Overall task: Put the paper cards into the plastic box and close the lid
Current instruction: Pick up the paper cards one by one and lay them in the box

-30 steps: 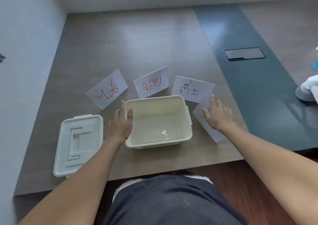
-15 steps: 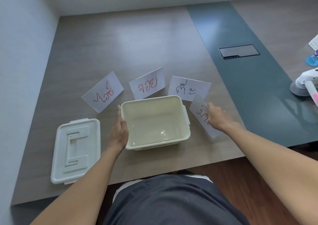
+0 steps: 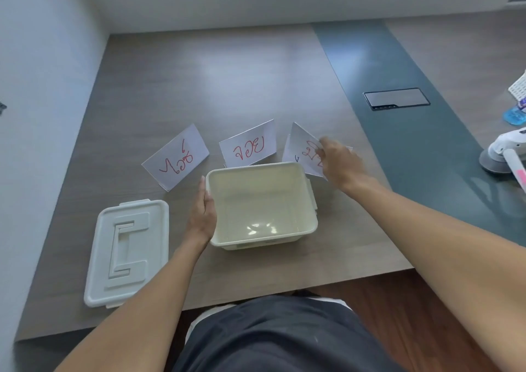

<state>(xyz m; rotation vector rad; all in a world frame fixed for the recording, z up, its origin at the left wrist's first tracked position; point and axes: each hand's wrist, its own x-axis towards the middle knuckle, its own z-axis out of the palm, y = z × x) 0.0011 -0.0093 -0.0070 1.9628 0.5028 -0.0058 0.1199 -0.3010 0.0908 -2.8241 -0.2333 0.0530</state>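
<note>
My right hand (image 3: pixel 340 165) is lifting the card (image 3: pixel 306 151) that was lying flat beside the box, now raised off the table (image 3: pixel 199 81).

I am steadying the empty plastic box (image 3: pixel 260 205) with my left hand (image 3: pixel 203 215) flat against its side; the lid (image 3: pixel 126 250) is lying just left. Fingers pinching it, I am judging this the first card's drop; next I must tilt it over the rim. Two more cards (image 3: pixel 176 156) are waiting behind.
</note>
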